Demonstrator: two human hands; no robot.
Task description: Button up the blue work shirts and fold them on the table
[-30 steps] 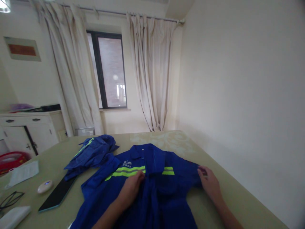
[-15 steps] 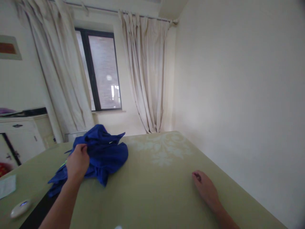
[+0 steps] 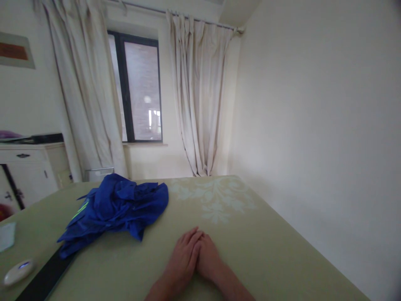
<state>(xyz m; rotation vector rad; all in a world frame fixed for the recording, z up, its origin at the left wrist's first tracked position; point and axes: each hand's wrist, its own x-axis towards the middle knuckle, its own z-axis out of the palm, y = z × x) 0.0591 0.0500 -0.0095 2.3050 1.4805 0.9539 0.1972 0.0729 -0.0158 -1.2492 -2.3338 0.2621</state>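
A crumpled blue garment (image 3: 122,205) with thin yellow-green stripes lies in a heap on the left half of the table. Both my hands rest together on the tabletop at the lower middle, to the right of that heap and apart from it. My left hand (image 3: 183,257) lies with its fingers stretched out against my right hand (image 3: 209,257), partly covering it. The fingers of my right hand are mostly hidden in this overlap. No object shows in either hand.
The green table (image 3: 266,255) has a pale floral pattern. A long black strip (image 3: 44,276) reaches under the garment. Beside it sit a white oval device (image 3: 19,272) and a pale flat item (image 3: 6,236). A white cabinet (image 3: 31,161) stands at left; a wall (image 3: 313,125) borders the right.
My left hand has let go of the blue garment and moved right. My right hand has moved left to meet it. The garment has settled into a lower heap.
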